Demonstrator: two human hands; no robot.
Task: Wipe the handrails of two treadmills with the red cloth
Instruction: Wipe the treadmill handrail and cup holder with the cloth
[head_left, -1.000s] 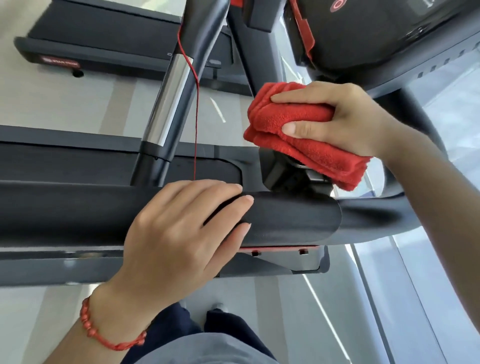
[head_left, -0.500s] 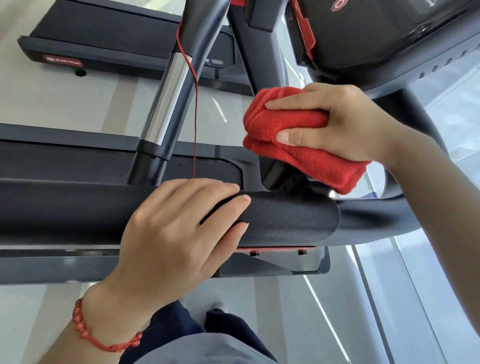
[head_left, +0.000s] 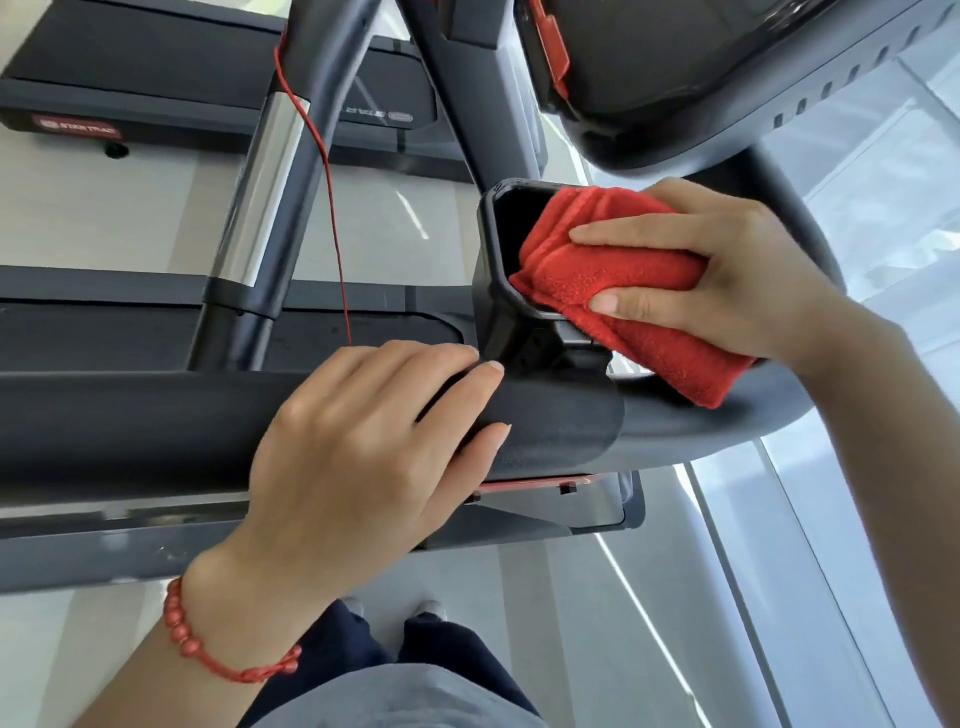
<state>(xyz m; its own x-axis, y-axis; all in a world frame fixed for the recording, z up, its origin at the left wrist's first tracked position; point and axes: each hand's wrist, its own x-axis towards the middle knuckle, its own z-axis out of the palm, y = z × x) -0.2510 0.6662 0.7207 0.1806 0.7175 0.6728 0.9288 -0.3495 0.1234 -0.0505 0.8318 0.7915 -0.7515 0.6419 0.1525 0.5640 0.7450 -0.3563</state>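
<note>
Right hand (head_left: 727, 280) grips folded red terry cloth (head_left: 613, 280) against black moulded pocket (head_left: 488, 270) above padded black handrail (head_left: 130, 431), left hand (head_left: 363, 447) resting loose-fingered on that rail; wiping apparently under way, share of rails wiped indeterminable.

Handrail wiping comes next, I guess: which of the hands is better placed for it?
The right hand: it already holds the red cloth, close to the handrail. The left hand just rests on the handrail, bare.
</note>
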